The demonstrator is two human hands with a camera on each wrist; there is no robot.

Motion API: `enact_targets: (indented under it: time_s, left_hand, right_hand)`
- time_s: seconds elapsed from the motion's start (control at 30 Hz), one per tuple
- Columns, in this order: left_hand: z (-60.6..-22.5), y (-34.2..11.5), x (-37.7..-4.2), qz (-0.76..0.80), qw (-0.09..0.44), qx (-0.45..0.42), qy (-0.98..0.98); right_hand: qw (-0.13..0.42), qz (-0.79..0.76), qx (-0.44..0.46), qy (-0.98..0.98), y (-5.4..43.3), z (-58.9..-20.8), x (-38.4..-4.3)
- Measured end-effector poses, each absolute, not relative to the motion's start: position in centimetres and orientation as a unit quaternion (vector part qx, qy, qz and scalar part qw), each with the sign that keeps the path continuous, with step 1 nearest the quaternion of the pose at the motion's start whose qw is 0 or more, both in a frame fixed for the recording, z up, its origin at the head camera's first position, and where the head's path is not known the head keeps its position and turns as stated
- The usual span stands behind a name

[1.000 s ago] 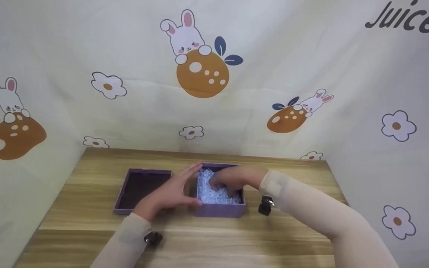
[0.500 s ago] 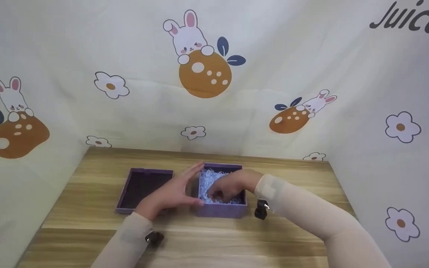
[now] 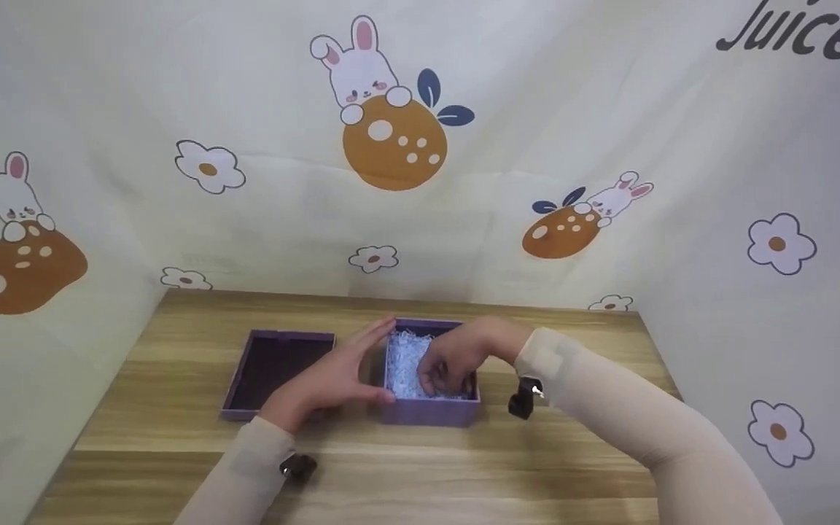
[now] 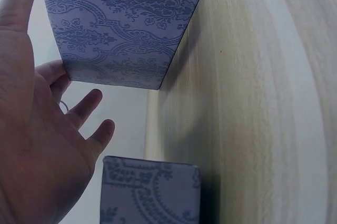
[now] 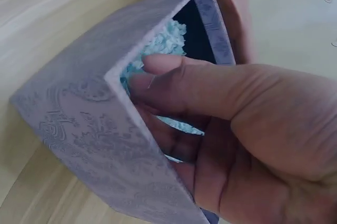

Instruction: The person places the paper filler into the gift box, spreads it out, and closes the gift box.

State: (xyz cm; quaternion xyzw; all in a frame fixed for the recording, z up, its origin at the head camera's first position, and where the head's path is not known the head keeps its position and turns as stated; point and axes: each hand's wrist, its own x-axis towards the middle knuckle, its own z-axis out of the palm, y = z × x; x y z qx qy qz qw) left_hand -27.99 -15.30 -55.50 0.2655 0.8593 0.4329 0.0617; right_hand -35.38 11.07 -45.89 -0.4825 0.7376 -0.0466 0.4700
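Note:
An open purple box [image 3: 431, 413] with a damask pattern stands on the table and holds pale blue shredded paper [image 3: 405, 357]. My left hand [image 3: 332, 375] spans the box's left side with thumb and forefinger spread, their tips at its near and far corners. In the left wrist view, the other fingers [image 4: 87, 108] hang off the box wall. My right hand [image 3: 456, 357] reaches down inside the box with bent fingers. Its thumb and forefinger come together at the shreds by the near corner, pinching at them, in the right wrist view. The other fingertips are partly hidden by the box wall.
The dark-lined box lid [image 3: 281, 368] lies inside-up to the left, partly behind my left hand. The wood-grain table [image 3: 391, 474] ends at a cream curtain [image 3: 281, 219] printed with rabbits, oranges and flowers, which surrounds it at the back and sides.
My right hand has shifted about in the shredded paper, first towards the near left, then back right, with its fingers drawn closer together. The left hand and the box stay in place.

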Motion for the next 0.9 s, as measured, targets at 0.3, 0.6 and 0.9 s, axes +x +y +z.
enact_targets:
  time_s: [0.3,0.6,0.9]
  left_hand:
    - [-55.5,-15.4,-27.9,0.431,0.062,0.278,0.857]
    - [-55.6,-15.6,-28.1,0.429,0.06,0.28,0.857]
    - [-55.5,-15.3,-28.1,0.426,0.059,0.276,0.859]
  right_hand:
    - [0.466,0.019,-0.507,0.725,9.8,-47.8,-35.2]
    - [0.463,-0.09,-0.483,0.738,9.1,-46.4,-35.9]
    - [0.407,-0.031,-0.507,0.759,7.9,-48.9,-36.3]
